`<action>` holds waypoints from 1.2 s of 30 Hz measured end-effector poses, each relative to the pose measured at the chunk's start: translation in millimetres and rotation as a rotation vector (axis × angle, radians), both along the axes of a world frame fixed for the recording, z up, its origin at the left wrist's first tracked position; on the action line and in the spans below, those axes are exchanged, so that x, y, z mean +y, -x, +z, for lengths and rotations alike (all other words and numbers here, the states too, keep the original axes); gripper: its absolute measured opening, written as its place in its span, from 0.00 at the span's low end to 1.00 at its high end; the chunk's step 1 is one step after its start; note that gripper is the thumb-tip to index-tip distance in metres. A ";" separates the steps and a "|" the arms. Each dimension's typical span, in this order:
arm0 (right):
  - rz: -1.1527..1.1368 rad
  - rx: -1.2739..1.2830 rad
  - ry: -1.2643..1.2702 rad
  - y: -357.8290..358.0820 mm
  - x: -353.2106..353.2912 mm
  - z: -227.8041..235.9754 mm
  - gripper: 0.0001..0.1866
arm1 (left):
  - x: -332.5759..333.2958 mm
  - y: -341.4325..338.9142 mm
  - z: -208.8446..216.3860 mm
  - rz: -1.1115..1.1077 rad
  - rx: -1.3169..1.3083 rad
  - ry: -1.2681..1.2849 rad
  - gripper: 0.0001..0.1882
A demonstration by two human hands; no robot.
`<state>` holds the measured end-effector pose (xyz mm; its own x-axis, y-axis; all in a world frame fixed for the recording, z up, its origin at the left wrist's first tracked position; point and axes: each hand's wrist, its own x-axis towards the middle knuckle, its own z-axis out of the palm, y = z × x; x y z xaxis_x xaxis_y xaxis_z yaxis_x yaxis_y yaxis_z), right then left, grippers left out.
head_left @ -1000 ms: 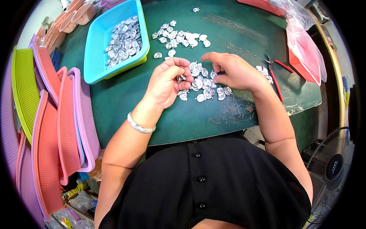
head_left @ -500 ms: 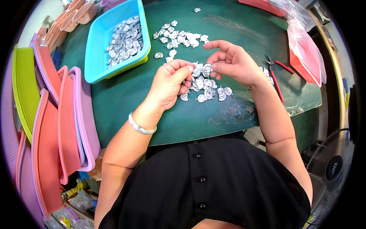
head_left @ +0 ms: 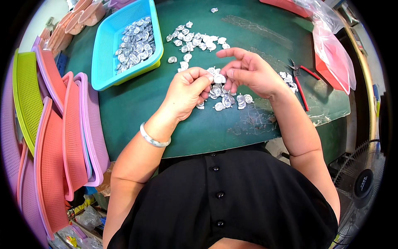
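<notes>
Bright light covers the green desk (head_left: 128,116), and the silver pieces (head_left: 206,39) toward twelve o'clock glint almost white. Black fisheye vignetting closes the corners; stacked baskets (head_left: 49,166) at nine o'clock bow strongly. The black shirt (head_left: 178,199) at six o'clock shows little detail.

Stacked plastic baskets (head_left: 50,157) stand left, a black fan (head_left: 364,183) right.
</notes>
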<state>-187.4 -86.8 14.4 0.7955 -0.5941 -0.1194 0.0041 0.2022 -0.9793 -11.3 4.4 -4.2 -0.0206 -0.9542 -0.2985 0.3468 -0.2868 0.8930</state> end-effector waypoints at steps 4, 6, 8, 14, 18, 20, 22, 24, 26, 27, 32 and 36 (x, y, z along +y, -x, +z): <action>0.044 0.054 -0.008 0.3 0.2 2.2 0.22 | -0.1 0.0 -0.9 0.032 0.002 0.009 0.05; 0.043 0.049 -0.013 -0.4 1.6 3.9 0.23 | -0.1 -0.3 -1.1 0.031 0.013 0.021 0.04; 0.036 0.043 -0.002 -0.8 1.8 3.8 0.23 | -0.1 0.0 -0.7 0.033 -0.002 0.035 0.04; 0.002 0.019 0.013 -1.4 1.3 1.4 0.24 | 0.0 2.1 -2.8 0.055 -0.084 0.107 0.05; -0.018 -0.018 -0.007 -1.1 -0.5 -2.8 0.26 | 0.3 1.8 -3.8 0.067 -0.196 0.180 0.05; -0.045 -0.046 -0.004 -0.9 -0.7 -3.8 0.27 | -0.3 2.8 -5.0 0.084 -0.241 0.207 0.04; -0.089 -0.075 0.008 -2.3 0.4 -3.7 0.28 | -0.4 4.0 -5.5 0.101 -0.256 0.219 0.04; -0.090 -0.100 -0.002 -2.9 0.6 -3.4 0.28 | -0.2 4.9 -5.6 0.115 -0.242 0.217 0.04; -0.094 -0.110 -0.008 -3.2 0.3 -3.6 0.28 | -0.8 4.9 -5.6 0.112 -0.230 0.203 0.04; -0.095 -0.109 -0.008 -3.5 0.5 -4.0 0.28 | -0.5 4.9 -5.3 0.112 -0.225 0.197 0.04; -0.089 -0.096 -0.033 -4.0 1.2 -4.8 0.27 | -0.4 4.6 -3.1 0.107 -0.167 0.153 0.05; -0.058 -0.057 -0.032 -3.8 1.2 -6.9 0.26 | -0.8 3.2 -2.0 0.097 -0.109 0.116 0.05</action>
